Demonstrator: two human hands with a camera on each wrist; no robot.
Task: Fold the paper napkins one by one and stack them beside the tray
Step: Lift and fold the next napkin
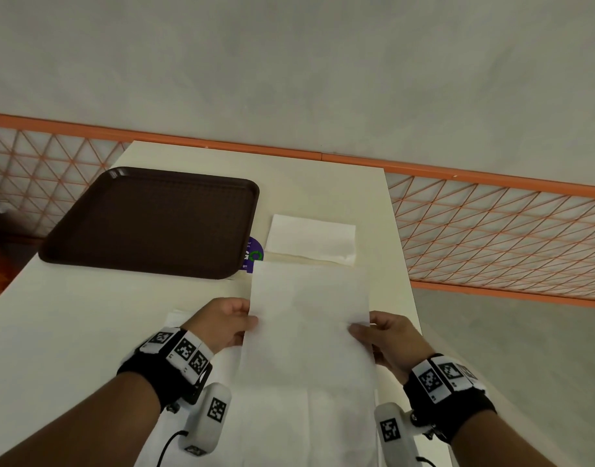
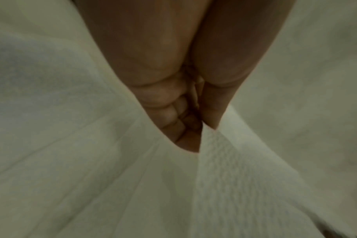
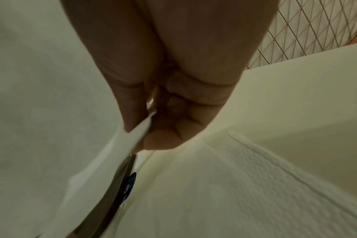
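— Hands?
— Left hand (image 1: 229, 321) and right hand (image 1: 389, 338) pinch the paper napkin's (image 1: 309, 318) side edges, raised over the table (image 1: 70, 318)

— Stack?
— Folded napkin (image 1: 312, 239) just beside brown tray (image 1: 154, 220)

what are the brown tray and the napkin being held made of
Tray: looks like moulded plastic, dark brown, matte with a fine textured floor and a raised rounded rim. Napkin, pinched by the left hand and right hand: thin white paper tissue, soft and creased, with a dimpled embossed pattern in the wrist views.

right hand (image 3: 163, 103) pinches napkin (image 3: 132, 133) edge | unfolded napkins (image 3: 245, 185) below | table (image 3: 306, 90) | mesh fence (image 3: 308, 32)
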